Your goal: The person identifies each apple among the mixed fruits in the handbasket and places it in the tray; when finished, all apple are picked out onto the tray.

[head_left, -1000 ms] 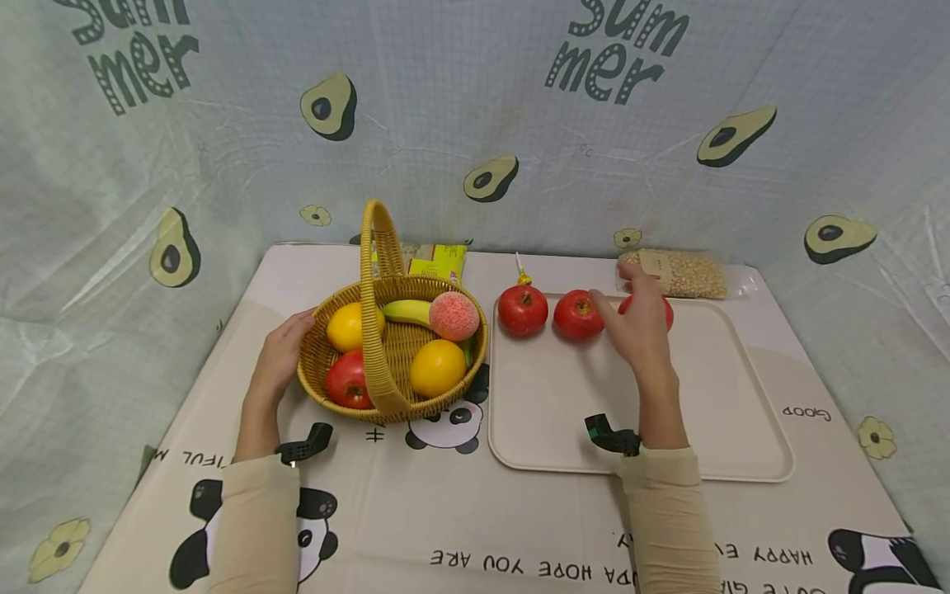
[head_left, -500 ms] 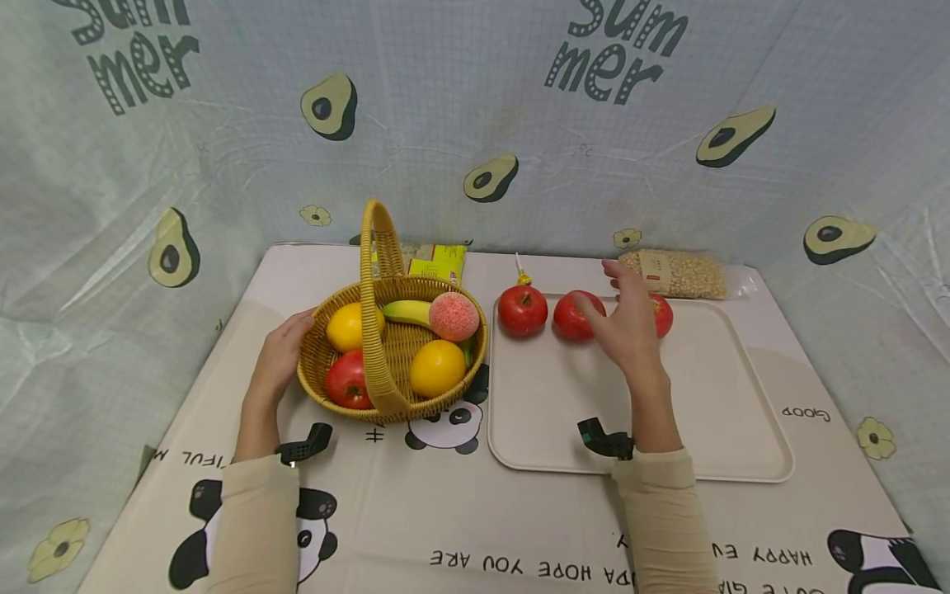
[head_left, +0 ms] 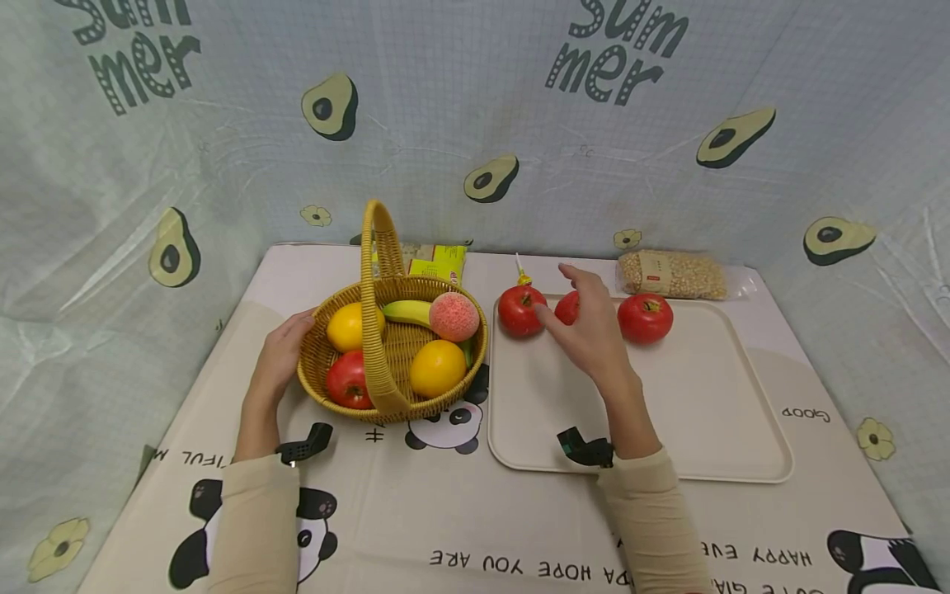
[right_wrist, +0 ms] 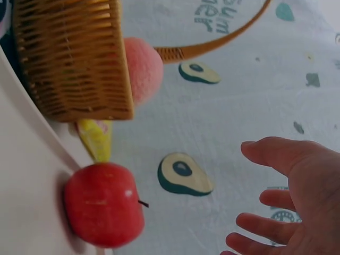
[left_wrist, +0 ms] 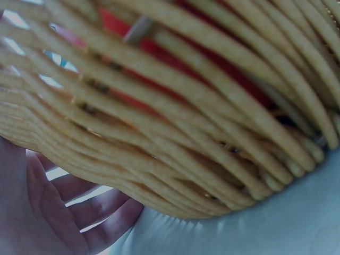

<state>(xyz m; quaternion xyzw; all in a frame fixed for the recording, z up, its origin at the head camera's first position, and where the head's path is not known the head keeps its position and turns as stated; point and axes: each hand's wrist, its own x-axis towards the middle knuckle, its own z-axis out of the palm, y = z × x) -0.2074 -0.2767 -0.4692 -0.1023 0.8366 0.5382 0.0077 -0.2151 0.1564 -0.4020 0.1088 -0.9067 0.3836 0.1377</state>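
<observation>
My left hand (head_left: 280, 356) rests against the left side of a wicker basket (head_left: 377, 330), fingers fairly straight along its wall in the left wrist view. In the basket lie two yellow round fruits, one of them an orange or lemon (head_left: 438, 369), a red apple (head_left: 347, 381), a banana (head_left: 406, 311) and a peach (head_left: 454, 316). My right hand (head_left: 597, 334) hovers with spread fingers above the tray's back part, holding nothing. It partly hides the middle apple (head_left: 567, 308), between a left apple (head_left: 519, 313) and a right apple (head_left: 646, 318).
A cream tray (head_left: 712, 412) carries the row of apples along its back edge. Behind it lie a bag of grains (head_left: 671, 275) and a lollipop (head_left: 523, 274). A yellow packet (head_left: 441, 262) sits behind the basket, whose handle (head_left: 374, 313) arches high.
My right hand has moved left from over the right apple, past the middle one, towards the left apple. The right apple is now fully uncovered. The left hand and basket stay put.
</observation>
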